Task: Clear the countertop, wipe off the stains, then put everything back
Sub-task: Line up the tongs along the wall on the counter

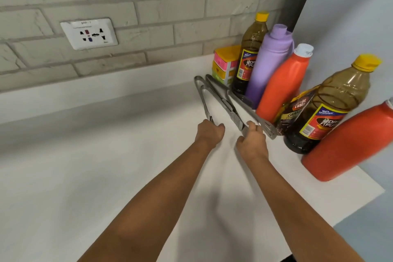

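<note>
The left hand [210,134] and the right hand [252,137] each grip tongs [221,100]. A sideways swing could topple the nearby oil bottle [325,110].

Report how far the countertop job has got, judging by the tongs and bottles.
Looks done: the countertop shows no stains, and bottles stand grouped at the right, such as the purple bottle. In hand: left hand and right hand each grip metal tongs. Left: setting the tongs down; nothing else shows.
</note>
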